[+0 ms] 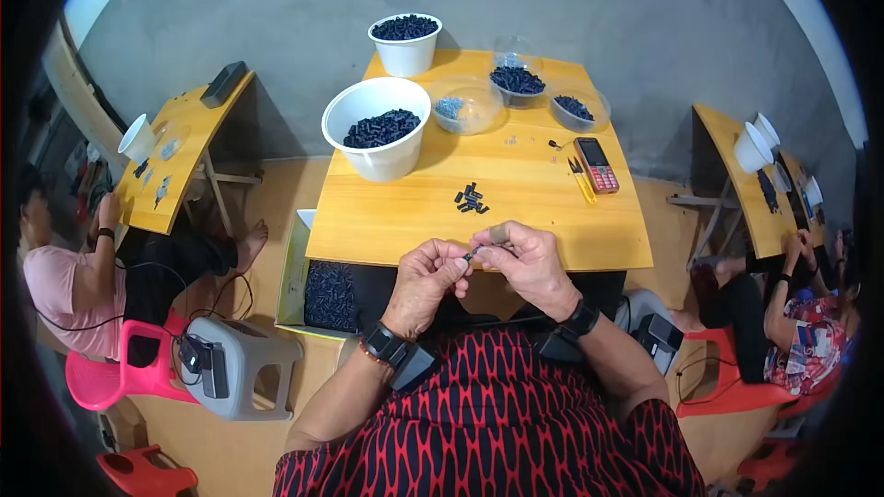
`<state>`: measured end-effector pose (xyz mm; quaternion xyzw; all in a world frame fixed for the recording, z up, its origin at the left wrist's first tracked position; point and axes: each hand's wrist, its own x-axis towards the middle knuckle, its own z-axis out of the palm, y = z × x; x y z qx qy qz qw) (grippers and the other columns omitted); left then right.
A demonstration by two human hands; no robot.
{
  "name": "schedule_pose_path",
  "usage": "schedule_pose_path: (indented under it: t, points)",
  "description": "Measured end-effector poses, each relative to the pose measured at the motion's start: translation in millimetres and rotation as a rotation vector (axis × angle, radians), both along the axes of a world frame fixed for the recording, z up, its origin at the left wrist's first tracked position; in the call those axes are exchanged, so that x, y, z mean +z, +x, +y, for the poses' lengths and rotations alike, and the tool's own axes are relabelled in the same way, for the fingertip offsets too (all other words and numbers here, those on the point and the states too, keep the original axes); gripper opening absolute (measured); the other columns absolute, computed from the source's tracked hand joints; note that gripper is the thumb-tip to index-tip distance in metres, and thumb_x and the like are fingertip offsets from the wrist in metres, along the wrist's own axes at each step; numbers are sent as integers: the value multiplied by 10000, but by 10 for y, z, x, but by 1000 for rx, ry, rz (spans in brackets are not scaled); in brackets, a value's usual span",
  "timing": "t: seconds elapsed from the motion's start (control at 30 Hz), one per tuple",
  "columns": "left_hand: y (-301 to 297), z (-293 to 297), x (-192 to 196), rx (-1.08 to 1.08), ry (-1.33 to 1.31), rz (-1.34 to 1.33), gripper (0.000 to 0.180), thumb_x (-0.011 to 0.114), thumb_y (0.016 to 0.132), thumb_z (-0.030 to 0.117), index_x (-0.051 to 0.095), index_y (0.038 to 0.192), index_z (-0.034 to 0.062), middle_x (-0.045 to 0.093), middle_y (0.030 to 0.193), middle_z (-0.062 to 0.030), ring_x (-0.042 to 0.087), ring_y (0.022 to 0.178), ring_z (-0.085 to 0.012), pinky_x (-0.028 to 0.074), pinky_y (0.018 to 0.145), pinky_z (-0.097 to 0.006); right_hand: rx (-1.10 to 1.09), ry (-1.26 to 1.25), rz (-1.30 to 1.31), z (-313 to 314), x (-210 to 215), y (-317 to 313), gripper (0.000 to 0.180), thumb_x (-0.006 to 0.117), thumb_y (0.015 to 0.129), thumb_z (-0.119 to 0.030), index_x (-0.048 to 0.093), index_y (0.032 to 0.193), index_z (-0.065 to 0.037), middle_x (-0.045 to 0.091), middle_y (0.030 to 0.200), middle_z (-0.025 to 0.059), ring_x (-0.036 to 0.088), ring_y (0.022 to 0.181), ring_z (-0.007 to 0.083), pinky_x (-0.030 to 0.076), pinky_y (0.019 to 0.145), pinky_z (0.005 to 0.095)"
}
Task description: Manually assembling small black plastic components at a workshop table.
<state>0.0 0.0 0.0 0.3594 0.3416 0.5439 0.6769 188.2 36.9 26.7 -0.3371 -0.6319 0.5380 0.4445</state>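
Just off the near table edge, my left hand pinches a small black part between thumb and fingers. My right hand meets it there, its fingertips closed on the same part; a tan wrap covers one of its fingers. The part's exact kind is too small to make out. A little beyond my hands lies a loose pile of short black tube-like pieces on the yellow wooden table.
White buckets and clear bowls hold small parts. Yellow-handled snips lie beside a red keypad phone. A box of black pieces stands on the floor at left. Other people sit at tables on both sides.
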Motion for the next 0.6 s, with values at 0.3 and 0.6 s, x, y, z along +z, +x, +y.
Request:
schedule_pose_path:
  t: [0.3,0.6]
  points:
    - [-50,-39,20,-3,-27,34,112,658,951,70,617,1035,8,670,863,-74,617,663,-114,526,608,-237,43,-5,41,-29,-36,-43,130,663,907,60,638,1034,43,709,1014,96,689,917,132,576,797,257]
    - [-55,-29,-1,-53,-57,-6,116,656,959,90,617,1045,21,678,855,-75,624,629,-122,528,582,-239,11,78,-29,-31,1,-38,138,674,885,79,633,1008,33,716,1015,105,685,942,132,576,826,267]
